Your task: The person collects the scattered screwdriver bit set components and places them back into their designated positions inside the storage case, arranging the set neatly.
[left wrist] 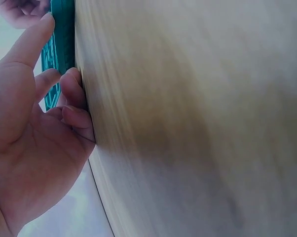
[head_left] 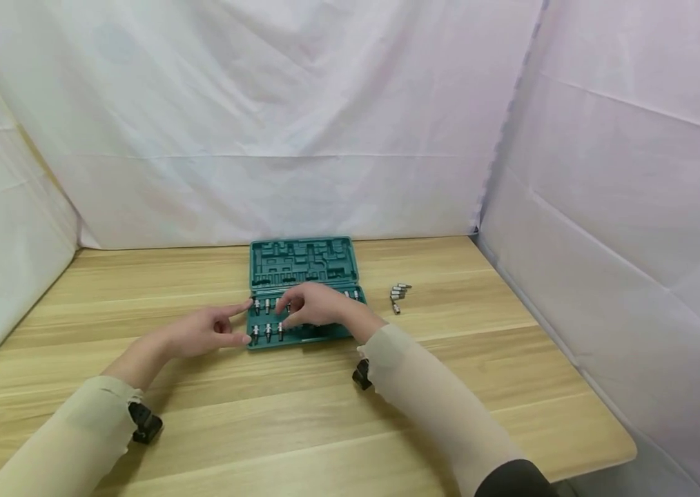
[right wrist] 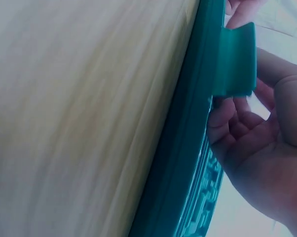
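Observation:
A green plastic socket case [head_left: 331,336] lies unfolded on the table, with two rows of metal bit sockets [head_left: 268,333] in its near half. My left hand [head_left: 201,333] touches the case's left edge with outstretched thumb and index finger, the thumb at the near corner. In the left wrist view its other fingers [left wrist: 73,91] are bent beside the case wall. My right hand [head_left: 315,304] reaches over the near half and covers part of both rows. Its thumb tip is right by a socket in the near row; a gap shows between thumb and bent index finger.
Several loose bit sockets [head_left: 398,293] lie on the table right of the case. The case's lid half [head_left: 303,261], with moulded recesses, lies toward the back curtain [head_left: 275,193]. A green latch tab [right wrist: 240,61] sticks out from the case's near edge. Another curtain [head_left: 623,241] hangs at right.

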